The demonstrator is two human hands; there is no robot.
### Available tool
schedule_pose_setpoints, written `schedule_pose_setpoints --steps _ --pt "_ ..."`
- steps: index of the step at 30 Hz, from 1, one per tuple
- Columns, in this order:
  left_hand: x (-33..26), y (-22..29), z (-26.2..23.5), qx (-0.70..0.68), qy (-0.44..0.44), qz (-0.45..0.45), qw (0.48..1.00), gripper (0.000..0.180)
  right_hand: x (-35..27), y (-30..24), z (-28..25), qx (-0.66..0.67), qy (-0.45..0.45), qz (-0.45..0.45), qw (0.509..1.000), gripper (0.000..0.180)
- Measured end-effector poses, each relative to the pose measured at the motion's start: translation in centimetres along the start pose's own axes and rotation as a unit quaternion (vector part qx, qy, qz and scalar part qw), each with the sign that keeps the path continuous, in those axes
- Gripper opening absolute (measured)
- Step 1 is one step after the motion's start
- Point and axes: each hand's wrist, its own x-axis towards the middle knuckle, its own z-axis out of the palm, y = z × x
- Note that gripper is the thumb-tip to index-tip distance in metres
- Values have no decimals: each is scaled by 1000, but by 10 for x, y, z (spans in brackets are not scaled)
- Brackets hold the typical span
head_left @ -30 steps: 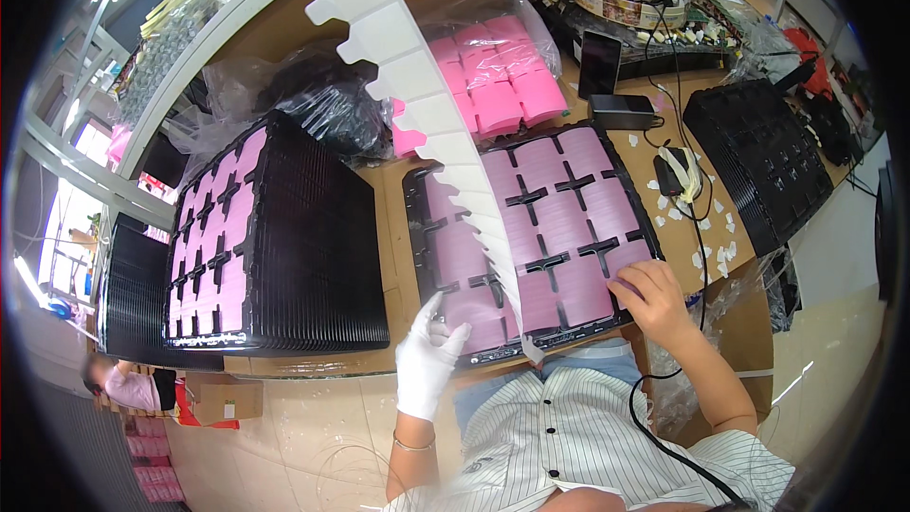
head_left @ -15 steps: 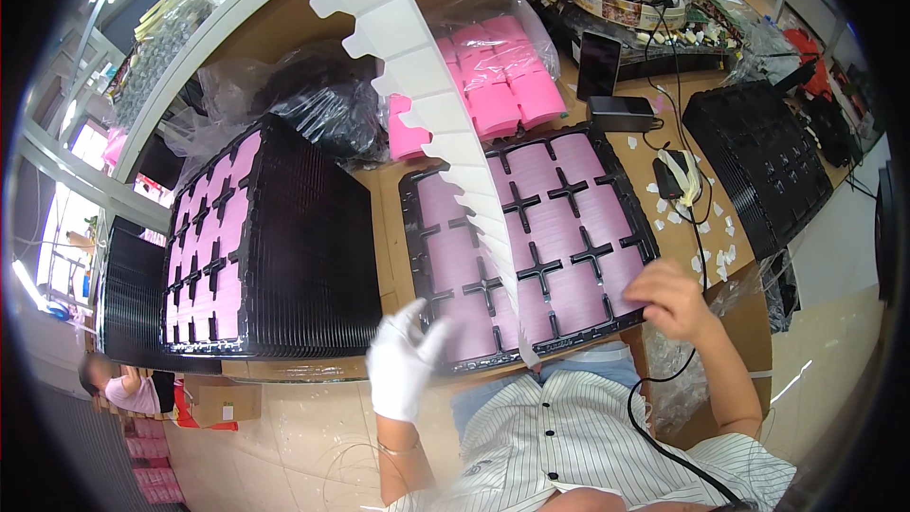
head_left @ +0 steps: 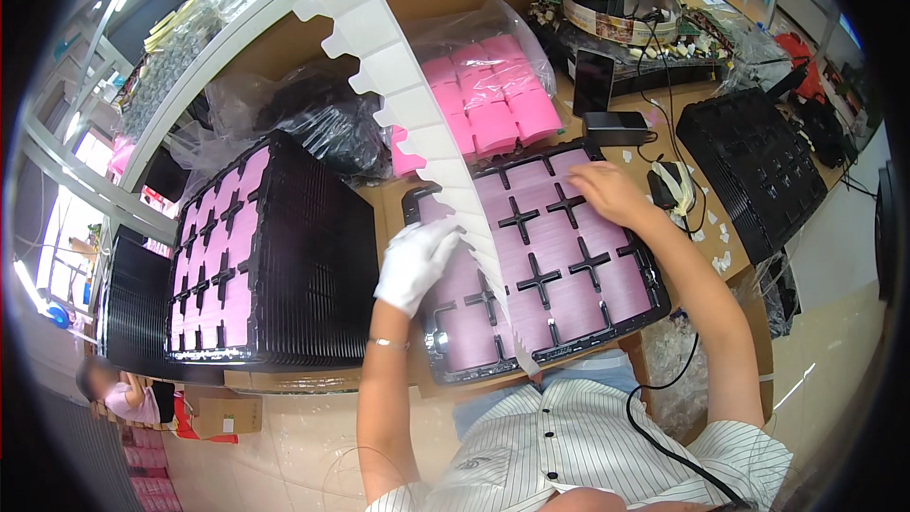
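A black plastic tray (head_left: 538, 286) lies in front of me, with cross-shaped dividers between its pink sheet pieces (head_left: 559, 311). My left hand (head_left: 417, 265), in a white glove, is over the tray's left side with its fingers stretched forward, their tips close to a white strip. That long white strip (head_left: 445, 152) with a notched edge crosses the view from the upper left down to the tray's near edge, hiding part of the tray. My bare right hand (head_left: 609, 193) rests at the tray's far right, fingers extended over the pink pieces.
Left stands a tall stack of black trays (head_left: 318, 256), pink-filled on top. Behind are bagged pink pieces (head_left: 498, 100) and a black plastic bundle (head_left: 327, 118). A phone (head_left: 593, 81), a black box (head_left: 616, 127), cables and another black tray stack (head_left: 754, 166) are right.
Both my hands have moved away from me over the tray: the right from the near right edge to the far side, the left from the near left corner upward. The view has shifted slightly.
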Motion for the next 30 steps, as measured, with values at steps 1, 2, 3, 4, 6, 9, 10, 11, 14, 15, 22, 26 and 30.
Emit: schedule_pose_setpoints --steps 1,2,3,4,6,9,10,11,14,15,22,26,30 --pt "-10 -6 1 0 0 -3 1000 29 -2 -2 -7 2 -2 -2 1000 39" --pt "-17 -15 6 68 80 72 992 27 -4 -6 -15 24 13 2 1000 38" --pt "-19 -14 7 133 157 149 967 24 -7 -8 -23 44 29 9 999 37" --pt "-21 -14 6 131 156 148 968 24 -9 -9 -25 44 27 10 999 37" --pt "-23 -7 -3 154 94 98 979 22 -15 -11 -29 5 5 -11 1000 36" --pt "-19 34 -17 154 57 63 984 30 -24 -27 -37 -45 13 -22 999 39" --pt "-20 45 -16 79 75 92 990 34 -25 -40 -34 -43 13 -24 999 39" --pt "-23 29 8 67 70 151 984 44 -25 -58 -28 14 -6 -40 999 41" --pt "-18 58 28 98 -23 185 977 60 -35 -85 -19 56 -86 -52 993 45" --pt "-19 71 33 118 -34 175 977 61 -42 -84 -19 7 -90 -75 993 45" --pt "-53 126 37 148 -98 131 975 64 -88 -116 -38 -16 -92 -128 987 47" --pt "-69 138 36 135 -148 105 974 68 -110 -107 -59 81 -72 -51 993 37" --pt "-75 139 36 123 -147 120 974 67 -123 -89 -76 96 -48 -6 994 31"
